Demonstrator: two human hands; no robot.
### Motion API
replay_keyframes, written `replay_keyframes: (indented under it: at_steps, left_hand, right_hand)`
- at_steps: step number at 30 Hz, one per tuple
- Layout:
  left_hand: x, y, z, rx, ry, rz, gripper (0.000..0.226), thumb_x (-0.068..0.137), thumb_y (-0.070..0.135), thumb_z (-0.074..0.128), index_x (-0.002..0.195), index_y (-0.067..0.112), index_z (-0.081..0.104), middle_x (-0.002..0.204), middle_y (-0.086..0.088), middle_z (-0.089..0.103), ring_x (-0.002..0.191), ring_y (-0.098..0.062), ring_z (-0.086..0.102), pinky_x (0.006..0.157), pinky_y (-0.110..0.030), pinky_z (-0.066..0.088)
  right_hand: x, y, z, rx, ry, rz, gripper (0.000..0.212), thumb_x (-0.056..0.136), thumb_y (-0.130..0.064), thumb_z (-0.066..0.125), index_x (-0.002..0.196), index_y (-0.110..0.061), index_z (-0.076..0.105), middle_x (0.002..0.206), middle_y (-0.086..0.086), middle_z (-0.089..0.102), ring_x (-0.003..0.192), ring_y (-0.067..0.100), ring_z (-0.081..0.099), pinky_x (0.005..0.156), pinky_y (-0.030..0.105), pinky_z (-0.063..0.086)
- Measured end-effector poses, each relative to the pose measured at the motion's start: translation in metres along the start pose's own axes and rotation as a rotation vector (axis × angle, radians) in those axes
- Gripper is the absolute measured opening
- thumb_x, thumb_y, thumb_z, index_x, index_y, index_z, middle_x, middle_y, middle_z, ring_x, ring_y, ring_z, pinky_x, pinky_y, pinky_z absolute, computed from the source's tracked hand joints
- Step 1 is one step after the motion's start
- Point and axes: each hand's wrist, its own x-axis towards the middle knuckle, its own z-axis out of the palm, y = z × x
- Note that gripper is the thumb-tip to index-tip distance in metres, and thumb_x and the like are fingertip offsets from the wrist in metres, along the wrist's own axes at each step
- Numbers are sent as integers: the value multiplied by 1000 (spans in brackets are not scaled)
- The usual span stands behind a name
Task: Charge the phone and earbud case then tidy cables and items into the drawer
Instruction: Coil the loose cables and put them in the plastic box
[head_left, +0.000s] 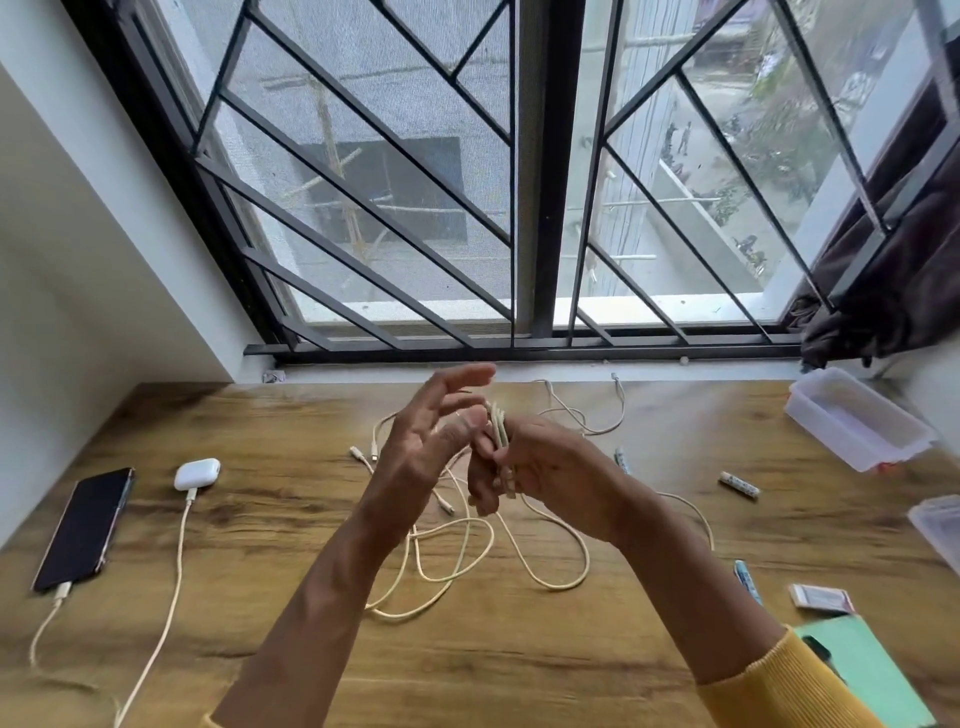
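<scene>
Phone (83, 527) lies near the left edge of the desk (519, 665) with a cable plugged into its near end, and the earbud case (196, 473) just beside it also has a cable in it, so the charging part looks done to me. Above the middle of the desk your left hand (421, 447) has its fingers spread and holds nothing, while your right hand (530, 467) grips a folded bundle of cream cable (500, 428), and the loose cables (467, 556) below still lie in a tangle. Toward the right edge the small batteries (739, 486), the plastic box (857, 415) and a small card (821, 596) are not yet put away, and no drawer is in view.
</scene>
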Motion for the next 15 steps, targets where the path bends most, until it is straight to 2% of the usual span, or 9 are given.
replay_keyframes:
  at_steps: [2, 4, 5, 6, 8, 11, 12, 14, 15]
  left_hand:
    - [-1, 6, 1, -67, -152, -39, 38, 104, 33, 51, 139, 21, 63, 123, -12, 70, 85, -41, 73, 73, -46, 63]
    - [-2, 10, 2, -96, -217, -66, 38, 106, 40, 51, 131, 15, 64, 107, -32, 66, 60, -37, 71, 54, -40, 56]
    - [-2, 10, 3, -102, -216, -70, 40, 105, 43, 52, 126, 11, 64, 104, -40, 61, 55, -37, 69, 49, -40, 54]
    - [-2, 8, 3, -78, -204, -66, 43, 103, 45, 52, 123, 9, 64, 105, -42, 59, 58, -42, 69, 49, -46, 55]
    - [1, 4, 4, 41, -151, -38, 40, 104, 42, 51, 118, 8, 68, 98, -35, 64, 74, -47, 69, 63, -58, 60]
    - [0, -5, 6, 27, -65, -40, 29, 105, 28, 50, 107, 13, 74, 65, -1, 60, 52, -8, 59, 51, -22, 51]
    - [-2, -9, 7, -7, -50, -62, 29, 104, 27, 50, 105, 14, 75, 64, -2, 59, 51, -7, 56, 49, -17, 47]
    - [-7, -16, 10, -77, -44, -115, 28, 103, 29, 52, 102, 17, 77, 68, -26, 53, 52, -22, 51, 44, -21, 44]
    - [-10, -20, 10, -138, -42, -135, 27, 102, 29, 53, 102, 16, 77, 68, -34, 49, 51, -22, 45, 41, -22, 42]
  right_hand:
    - [0, -1, 2, 63, -66, 8, 11, 86, -8, 40, 93, -9, 50, 76, 18, 59, 71, 29, 59, 82, 52, 41]
    - [0, -1, 2, 112, -99, 21, 17, 85, -8, 40, 98, -5, 51, 73, 18, 61, 69, 31, 58, 84, 53, 42]
    - [0, -1, 2, 140, -109, 28, 19, 85, -8, 40, 100, -4, 51, 74, 17, 62, 70, 32, 58, 83, 51, 45]
    - [-1, -1, 2, 167, -114, 42, 20, 85, -8, 41, 100, -3, 52, 75, 18, 63, 71, 33, 59, 82, 50, 47]
    - [-2, 0, 0, 225, -114, 92, 23, 86, -9, 41, 101, -3, 57, 83, 22, 67, 78, 36, 64, 83, 48, 51]
    - [0, 4, -4, 306, -168, 198, 33, 92, -9, 35, 108, 0, 62, 102, 29, 71, 94, 37, 69, 89, 45, 56]
    - [0, 6, -5, 324, -177, 239, 35, 93, -10, 34, 109, 1, 63, 106, 30, 72, 99, 36, 69, 92, 45, 56]
    - [0, 11, -7, 354, -156, 306, 38, 96, -12, 32, 110, 1, 64, 110, 30, 71, 102, 35, 70, 95, 45, 56]
    - [-1, 12, -7, 366, -138, 329, 39, 98, -13, 31, 111, 1, 66, 112, 30, 71, 103, 34, 70, 96, 45, 57]
